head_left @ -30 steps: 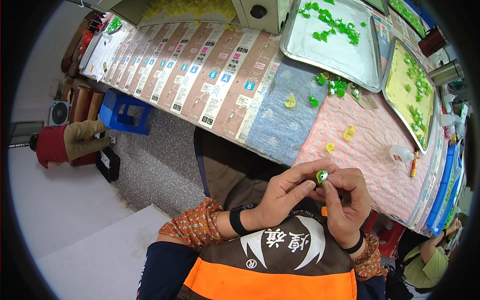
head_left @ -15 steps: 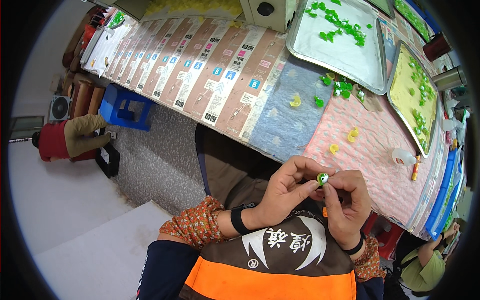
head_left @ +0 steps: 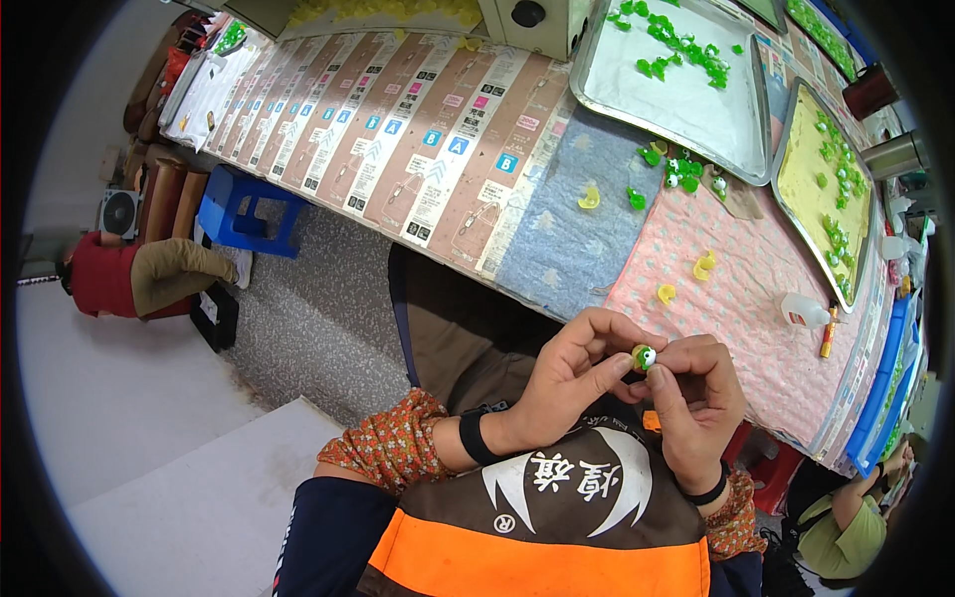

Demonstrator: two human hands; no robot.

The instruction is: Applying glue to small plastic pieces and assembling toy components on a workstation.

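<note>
Close above my lap, at the near edge of the table, my left hand (head_left: pixel 572 386) pinches a small green toy figure (head_left: pixel 645 356) with white bulging eyes between thumb and fingertips. Fingertips of my right hand (head_left: pixel 696 403) grip the same figure from the other side. A bit of yellow shows against its green part. Farther back lie loose green pieces with white eyes (head_left: pixel 683 177). Small curved yellow pieces lie on the pink cloth, two of them near each other (head_left: pixel 705 265), (head_left: pixel 667 294); another yellow piece (head_left: pixel 589 198) is on the blue cloth.
A white-lined metal tray (head_left: pixel 612 95) and a yellow-lined tray (head_left: pixel 796 149) hold green pieces. A small clear bottle (head_left: pixel 802 310) and an orange tube (head_left: pixel 828 333) stand by the right edge. A blue stool (head_left: pixel 239 224) is at left; people are at far left and lower right.
The figure has turned slightly between my fingertips, with more green around its eyes showing. My right fingers have shifted a little. The person at far left has changed posture.
</note>
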